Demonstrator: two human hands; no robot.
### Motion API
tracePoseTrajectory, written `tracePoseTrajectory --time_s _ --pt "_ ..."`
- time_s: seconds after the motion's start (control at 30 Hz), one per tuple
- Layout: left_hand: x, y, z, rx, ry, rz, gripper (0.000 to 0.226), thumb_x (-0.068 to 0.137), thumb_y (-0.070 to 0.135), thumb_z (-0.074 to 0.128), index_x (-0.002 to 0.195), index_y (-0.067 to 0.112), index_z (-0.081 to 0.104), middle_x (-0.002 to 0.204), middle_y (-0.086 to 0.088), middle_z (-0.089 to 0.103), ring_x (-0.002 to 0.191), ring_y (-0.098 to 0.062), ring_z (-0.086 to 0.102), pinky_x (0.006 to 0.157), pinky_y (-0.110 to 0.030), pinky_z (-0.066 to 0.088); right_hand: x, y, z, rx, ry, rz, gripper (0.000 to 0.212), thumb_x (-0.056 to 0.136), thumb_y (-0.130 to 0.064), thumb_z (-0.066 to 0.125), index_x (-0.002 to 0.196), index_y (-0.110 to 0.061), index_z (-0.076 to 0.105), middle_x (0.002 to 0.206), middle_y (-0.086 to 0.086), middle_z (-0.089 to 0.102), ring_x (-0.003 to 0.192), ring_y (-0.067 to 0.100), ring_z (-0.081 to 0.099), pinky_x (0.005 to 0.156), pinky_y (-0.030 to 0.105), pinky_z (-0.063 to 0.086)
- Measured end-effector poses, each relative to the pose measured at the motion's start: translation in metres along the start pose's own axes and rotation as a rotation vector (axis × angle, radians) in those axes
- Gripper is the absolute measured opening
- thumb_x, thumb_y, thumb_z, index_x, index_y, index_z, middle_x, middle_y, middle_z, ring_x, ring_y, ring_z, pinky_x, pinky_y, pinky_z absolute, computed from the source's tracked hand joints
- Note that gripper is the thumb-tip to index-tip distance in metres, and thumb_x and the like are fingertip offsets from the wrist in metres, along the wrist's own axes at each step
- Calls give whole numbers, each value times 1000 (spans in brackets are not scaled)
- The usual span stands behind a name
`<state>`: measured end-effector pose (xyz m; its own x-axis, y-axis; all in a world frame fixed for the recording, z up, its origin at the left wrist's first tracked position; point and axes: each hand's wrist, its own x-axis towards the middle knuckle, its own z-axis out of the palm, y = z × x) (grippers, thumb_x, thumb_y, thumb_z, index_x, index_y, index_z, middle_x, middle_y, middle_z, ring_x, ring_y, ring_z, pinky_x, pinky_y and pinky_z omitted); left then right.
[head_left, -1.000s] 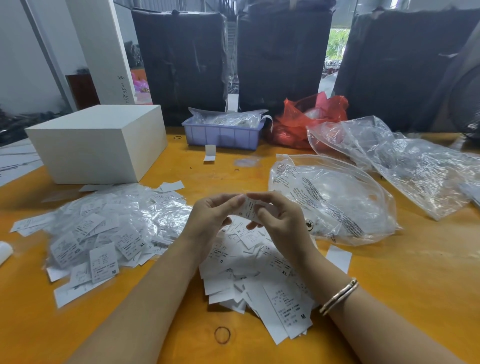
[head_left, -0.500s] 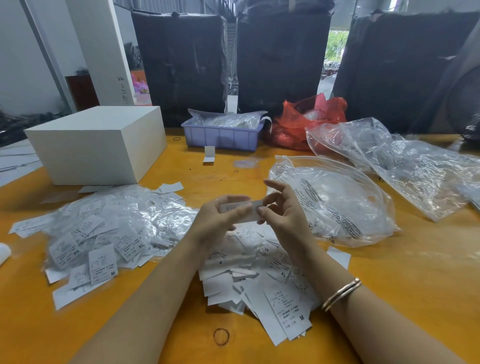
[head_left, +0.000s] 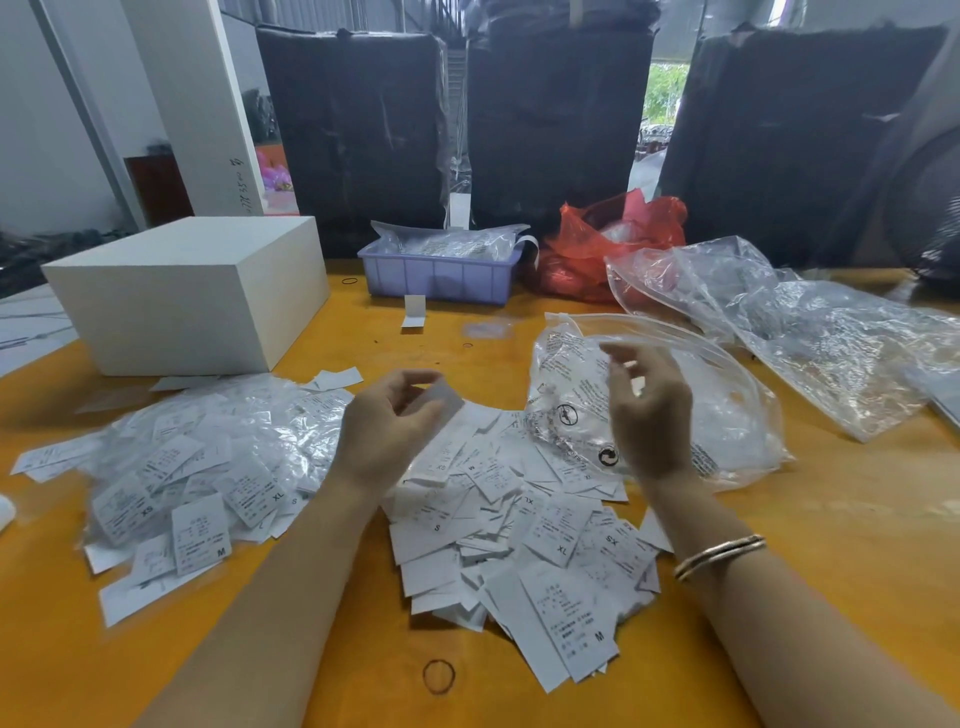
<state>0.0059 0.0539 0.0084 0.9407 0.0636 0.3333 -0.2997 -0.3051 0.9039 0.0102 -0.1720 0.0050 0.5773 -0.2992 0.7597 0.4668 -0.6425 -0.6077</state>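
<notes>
Above the loose heap of white printed size labels (head_left: 524, 525) on the orange bench (head_left: 841, 561), a small greyish-white rectangular label (head_left: 442, 403) is pinched at one end by the left hand (head_left: 387, 431), while the right hand (head_left: 649, 415) is held apart, fingers loosely spread, nothing in it. From so slight a one-handed pinch the label could be let slip and lost among its look-alikes — or dropped onto the plastic-sleeved labels (head_left: 208, 452) just beside. It is seen as thin, flat and blank-faced — any print cannot be made out.

Soft daylight, seemingly from far openings (head_left: 662, 88); edges bow; right hand (head_left: 649, 415) blurred
</notes>
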Motion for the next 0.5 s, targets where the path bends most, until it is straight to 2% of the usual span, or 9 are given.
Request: tracePoseTrajectory --time_s 0.03,0.1,0.17,0.2,0.27,0.3,0.37,0.43,0.5 --pt "1 -2 -2 113 61 43 27 87 9 64 111 21 63 93 6 65 79 -8 62 59 -15 47 4 11 -6 -141 4 28 24 88 3 50 104 -4 66 100 11 65 85 15 58 82 26 50" --pt "4 -6 -6 302 153 89 32 88 6 56 117 20 61 98 4 60 82 -17 58 61 -21 43 8 35 -13 -437 -180 170 28 91 -6 47 111 -9 65 114 11 62 103 26 56 92 42 43" --pt "6 -12 -8 423 179 82 37 87 1 50 119 17 60 106 -3 60 82 -20 54 64 -26 40 6 49 -13 -700 -459 303 30 93 -14 41 117 -13 60 119 10 59 108 29 52 91 40 36" --pt "6 -15 -9 473 172 60 38 87 1 48 119 16 60 109 -7 62 80 -21 53 64 -27 40 4 51 -12 -790 -533 310 30 94 -16 39 116 -13 59 116 10 59 106 29 53 88 38 35" --pt "7 -19 -10 588 154 -16 36 87 4 45 116 19 60 107 -9 64 79 -22 53 66 -30 41 4 52 -8 -866 -530 268 29 93 -17 40 115 -14 60 107 8 61 100 27 54 84 36 35" --pt "7 -21 -12 682 143 -60 36 87 6 44 115 21 60 103 -6 65 82 -22 53 72 -32 40 4 52 -7 -879 -498 245 29 93 -17 42 114 -15 61 105 7 61 99 27 55 84 36 35" --pt "6 -23 -14 929 122 -115 38 86 10 44 116 28 59 98 -1 63 92 -21 50 78 -35 26 4 52 -6 -885 -451 228 29 92 -17 46 114 -19 64 105 5 61 100 25 55 84 34 34" --pt "5 -24 -15 1107 122 -110 39 87 14 45 120 32 56 108 0 61 103 -21 46 76 -34 19 4 55 -7 -823 -408 248 28 91 -16 49 112 -23 67 107 3 62 103 24 53 85 34 29" --pt "4 -25 -13 1164 135 -67 41 86 16 48 124 33 54 122 0 54 112 -22 41 78 -34 19 4 56 -9 -697 -342 270 26 90 -12 52 105 -23 70 106 2 63 103 24 52 81 33 23"
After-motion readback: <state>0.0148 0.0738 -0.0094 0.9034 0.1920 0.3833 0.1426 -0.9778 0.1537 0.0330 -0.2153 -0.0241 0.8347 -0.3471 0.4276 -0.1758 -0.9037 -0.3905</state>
